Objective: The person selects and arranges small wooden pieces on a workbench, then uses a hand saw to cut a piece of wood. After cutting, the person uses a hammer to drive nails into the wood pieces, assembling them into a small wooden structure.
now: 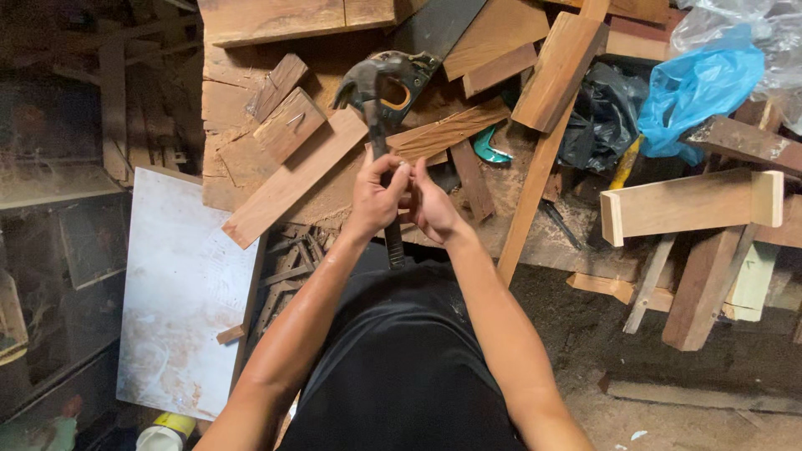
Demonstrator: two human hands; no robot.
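Note:
My left hand (376, 196) is closed round the dark handle of a claw hammer (372, 83). The hammer's head points away from me, over the wood scraps, and the handle's end sticks out below my hand. My right hand (434, 209) is pressed against the left one, fingertips meeting the left fingertips. Whatever is pinched between them is too small to make out. Both hands hover above the near edge of a rough wooden bench (230, 108). A long light plank (292, 179) lies diagonally just left of my hands.
A handsaw (426, 42) lies beyond the hammer head among several wood offcuts. A long batten (535, 184) slants to the right of my hands. Further right are a black bag (601, 117), a blue plastic bag (697, 88) and a U-shaped wooden frame (693, 205). A white board (180, 284) leans at the left.

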